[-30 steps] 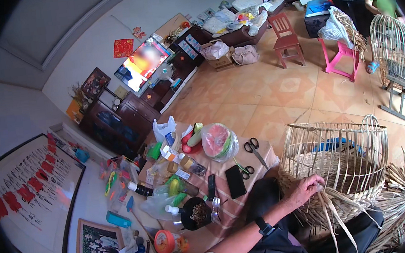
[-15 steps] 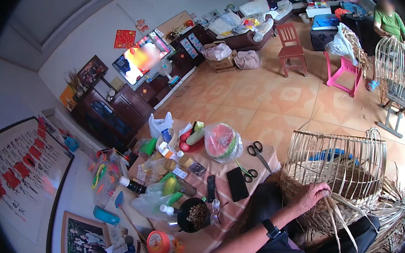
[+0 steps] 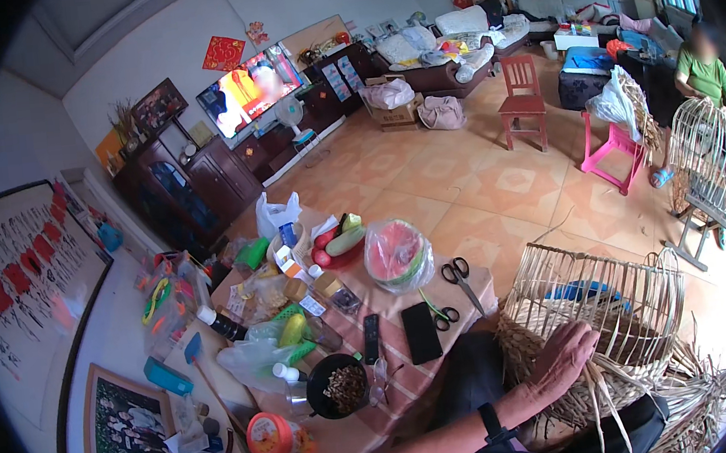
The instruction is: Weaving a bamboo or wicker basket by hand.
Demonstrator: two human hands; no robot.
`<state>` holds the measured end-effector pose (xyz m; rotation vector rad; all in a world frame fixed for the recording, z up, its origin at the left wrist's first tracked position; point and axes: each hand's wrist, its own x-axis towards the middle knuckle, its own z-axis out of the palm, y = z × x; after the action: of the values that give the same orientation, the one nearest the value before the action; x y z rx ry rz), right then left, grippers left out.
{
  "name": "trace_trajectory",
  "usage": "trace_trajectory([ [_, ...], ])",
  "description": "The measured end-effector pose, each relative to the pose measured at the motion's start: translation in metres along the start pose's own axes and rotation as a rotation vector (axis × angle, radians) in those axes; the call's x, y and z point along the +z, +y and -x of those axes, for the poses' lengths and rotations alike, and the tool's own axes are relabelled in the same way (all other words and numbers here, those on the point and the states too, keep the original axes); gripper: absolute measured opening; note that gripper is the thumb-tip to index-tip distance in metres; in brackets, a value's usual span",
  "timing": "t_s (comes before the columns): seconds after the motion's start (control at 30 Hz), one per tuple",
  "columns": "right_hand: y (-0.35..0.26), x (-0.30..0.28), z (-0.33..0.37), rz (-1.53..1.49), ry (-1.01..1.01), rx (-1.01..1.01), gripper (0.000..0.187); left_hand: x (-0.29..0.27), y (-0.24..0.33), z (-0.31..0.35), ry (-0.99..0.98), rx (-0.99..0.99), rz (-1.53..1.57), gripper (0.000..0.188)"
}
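My left hand [image 3: 564, 362], with a dark band on its wrist, rests at the near side of a half-woven basket [image 3: 563, 303] on my lap. Its fingers are bent over flat dried straw strands [image 3: 603, 387], whose loose ends hang below it. Bare upright ribs form one part of the basket, while thick straw weave covers the part nearest me. Something blue [image 3: 583, 293] shows through the ribs. My right hand is not visible. A bundle of loose straw [image 3: 694, 400] spreads beyond my dark trouser leg.
Left of me, a cloth-covered table [image 3: 404, 375] holds scissors [image 3: 463, 282], a phone [image 3: 422, 332], wrapped watermelon [image 3: 398, 258], a black bowl [image 3: 337, 385] and an orange-lidded jar [image 3: 270, 436]. A red chair [image 3: 522, 102] stands ahead. Far right, a person [image 3: 702, 76] sits behind another ribbed basket [image 3: 707, 150].
My left hand has turned slightly and its back has lifted, staying at the same part of the basket. The whole view has shifted a little.
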<state>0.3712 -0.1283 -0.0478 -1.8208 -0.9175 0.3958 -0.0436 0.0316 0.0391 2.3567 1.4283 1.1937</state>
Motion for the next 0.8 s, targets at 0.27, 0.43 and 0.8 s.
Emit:
trace_trajectory([
  [0.27,-0.119,0.015,-0.002,-0.197,-0.068,0.004,0.043,0.014,-0.012,-0.001,-0.293,-0.361,0.256,0.016],
  [0.43,-0.147,0.108,-0.001,-0.234,-0.239,-0.446,0.016,0.026,-0.023,-0.004,-0.207,-0.236,0.363,0.009],
  [0.8,-0.225,0.180,0.035,0.255,-0.514,-0.583,0.022,0.014,-0.014,-0.006,-0.179,-0.221,0.206,0.009],
])
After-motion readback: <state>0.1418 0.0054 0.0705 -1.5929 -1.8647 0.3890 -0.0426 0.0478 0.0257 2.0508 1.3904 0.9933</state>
